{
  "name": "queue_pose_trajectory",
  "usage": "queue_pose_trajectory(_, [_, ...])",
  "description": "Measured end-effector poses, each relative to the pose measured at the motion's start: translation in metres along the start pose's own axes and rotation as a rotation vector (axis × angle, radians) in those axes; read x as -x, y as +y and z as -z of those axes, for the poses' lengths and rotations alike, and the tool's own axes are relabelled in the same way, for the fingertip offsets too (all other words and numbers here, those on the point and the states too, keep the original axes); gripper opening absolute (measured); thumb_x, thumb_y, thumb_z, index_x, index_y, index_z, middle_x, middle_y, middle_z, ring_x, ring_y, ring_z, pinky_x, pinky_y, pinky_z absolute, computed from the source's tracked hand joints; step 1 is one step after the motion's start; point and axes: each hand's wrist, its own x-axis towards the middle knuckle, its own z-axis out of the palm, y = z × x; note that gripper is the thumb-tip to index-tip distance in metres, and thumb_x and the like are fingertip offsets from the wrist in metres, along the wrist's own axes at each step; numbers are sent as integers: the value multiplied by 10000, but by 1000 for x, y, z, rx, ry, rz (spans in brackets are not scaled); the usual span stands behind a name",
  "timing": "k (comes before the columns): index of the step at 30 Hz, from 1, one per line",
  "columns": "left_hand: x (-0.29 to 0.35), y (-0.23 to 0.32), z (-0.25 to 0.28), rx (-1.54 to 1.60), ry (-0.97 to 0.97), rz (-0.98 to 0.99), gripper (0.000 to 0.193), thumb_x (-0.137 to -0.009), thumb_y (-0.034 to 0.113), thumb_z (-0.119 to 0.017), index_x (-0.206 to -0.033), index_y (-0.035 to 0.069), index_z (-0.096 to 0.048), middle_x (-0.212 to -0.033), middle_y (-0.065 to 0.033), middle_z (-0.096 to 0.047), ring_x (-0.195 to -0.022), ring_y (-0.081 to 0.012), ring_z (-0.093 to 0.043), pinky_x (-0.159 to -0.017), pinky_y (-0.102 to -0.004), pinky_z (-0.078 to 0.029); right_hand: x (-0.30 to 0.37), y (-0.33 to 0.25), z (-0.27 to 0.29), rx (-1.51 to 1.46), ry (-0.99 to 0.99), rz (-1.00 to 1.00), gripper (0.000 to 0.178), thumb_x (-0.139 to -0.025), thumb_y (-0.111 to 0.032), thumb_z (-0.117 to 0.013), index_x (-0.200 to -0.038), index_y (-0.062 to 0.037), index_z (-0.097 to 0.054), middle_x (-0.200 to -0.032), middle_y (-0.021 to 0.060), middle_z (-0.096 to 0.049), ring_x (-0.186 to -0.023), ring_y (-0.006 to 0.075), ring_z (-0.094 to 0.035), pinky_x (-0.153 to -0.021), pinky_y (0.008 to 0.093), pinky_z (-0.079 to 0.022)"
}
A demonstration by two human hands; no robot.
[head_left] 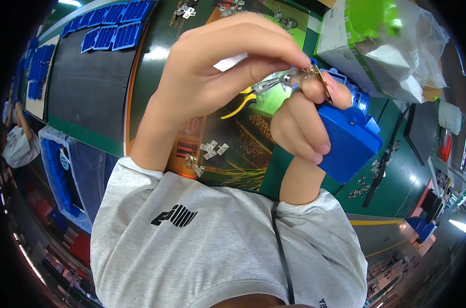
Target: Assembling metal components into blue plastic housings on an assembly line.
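Note:
My right hand (302,120) holds a flat blue plastic case (348,138) under its curled fingers. Its thumb and forefinger also pinch a small thin metal piece (325,86) above the case. Reaching over from the left, my left hand (227,66) is closed to a pinch, with its fingertips at the upper end of that same metal piece. Motion and the fingers partly hide what is between them. Behind and below my left hand lie pliers with yellow and black handles (239,107) on the printed mat. More blue plastic cases (363,97) show behind my right hand.
Small metal plates (212,149) lie in a loose group near my left forearm. Several blue cases (107,36) line a dark board at the far left. A green and white carton (356,41) with a plastic bag (412,56) stands far right. Metal bits (364,187) lie at the right.

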Motion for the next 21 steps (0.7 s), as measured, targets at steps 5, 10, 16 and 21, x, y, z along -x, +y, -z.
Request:
queue_pose_trajectory(5, [4, 17, -9, 261, 112, 402, 243, -936, 144, -519, -1030, -65, -600, -978, -144, -620, -912, -187, -593, -785, -280, -475, -4, 5, -23, 89, 289, 113, 288, -991, -252, -295, -907, -44, -476, -442, 94, -447, -302, 157, -371, -316, 263, -303])
queue_pose_trajectory(10, [3, 23, -1, 304, 19, 467, 200, -921, 115, -544, -1021, -53, -585, -963, -98, -596, -885, -149, -572, -766, -263, -453, -4, 9, -28, 274, 457, 199, 266, -950, -270, -396, -817, -46, -449, -406, 84, -413, -291, 131, -331, -297, 250, -263])
queue_pose_trajectory(16, [4, 22, -5, 107, 53, 425, 119, -842, -14, -616, -959, -28, -609, -880, -82, -617, -812, -140, -575, -680, -234, -447, -11, 15, -38, 540, 702, 194, 263, -923, -254, -436, -743, -62, -421, -405, 81, -413, -291, 113, -306, -300, 244, -252])
queue_pose_trajectory(21, [-2, 15, -14, -9, 135, 178, 136, -815, -31, -643, -950, -29, -627, -859, -100, -640, -769, -168, -589, -659, -243, -454, -7, 11, -31, 319, 521, 261, 234, -938, -234, -403, -779, -63, -415, -415, 110, -450, -280, 152, -319, -293, 257, -251])
